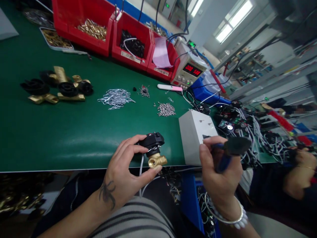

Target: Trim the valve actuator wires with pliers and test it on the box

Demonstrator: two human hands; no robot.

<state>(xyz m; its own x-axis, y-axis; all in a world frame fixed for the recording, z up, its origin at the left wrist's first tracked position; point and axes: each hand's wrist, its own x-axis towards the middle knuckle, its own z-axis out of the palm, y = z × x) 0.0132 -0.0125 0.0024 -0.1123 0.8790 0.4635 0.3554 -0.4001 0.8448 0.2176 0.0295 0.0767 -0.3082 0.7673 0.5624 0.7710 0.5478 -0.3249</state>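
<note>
My left hand [126, 165] is closed on a brass valve [156, 160] with a black round head, fingers on the head and thumb under the brass body. A thin wire clip crosses the valve's neck, and a white cable hangs behind my fingers. My right hand [220, 178] is wrapped round a blue-and-black handled tool [237, 146], blurred, its working end not distinguishable. This hand is in front of a white box [190, 135] with small screws on top; whether the fingertips touch it I cannot tell.
Wire clips [116, 98], small pins [166, 109] and several black-topped brass valves [71, 89] lie on the green table [81, 132]. Red bins [84, 41] line the back beside a power supply [189, 71]. Cabled parts [247, 132] crowd the right, near another person's hand [305, 158].
</note>
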